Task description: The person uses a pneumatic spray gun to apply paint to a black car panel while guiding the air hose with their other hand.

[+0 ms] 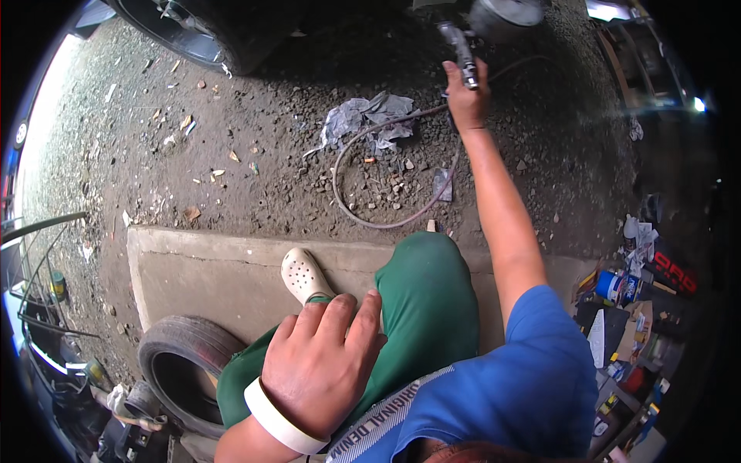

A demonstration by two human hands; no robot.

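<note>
My right hand (468, 104) reaches out at the upper middle, closed on a metal air tool (461, 46) that looks like a spray gun. A thin hose (340, 185) runs by that hand and loops on the gravel. A round grey metal object (505, 14) lies just beyond the tool, partly cut off. My left hand (320, 355), with a white wristband, hovers over my lap near my green-clad knee (424, 270), fingers loosely bent and apart; its palm is hidden.
A vehicle wheel (170, 31) is at top left, crumpled grey plastic (347, 123) on the gravel. Below are a concrete slab (201, 262), a loose tyre (166, 343) left of me, a metal stand (42, 270), and piled cans (610, 285) and boxes at right.
</note>
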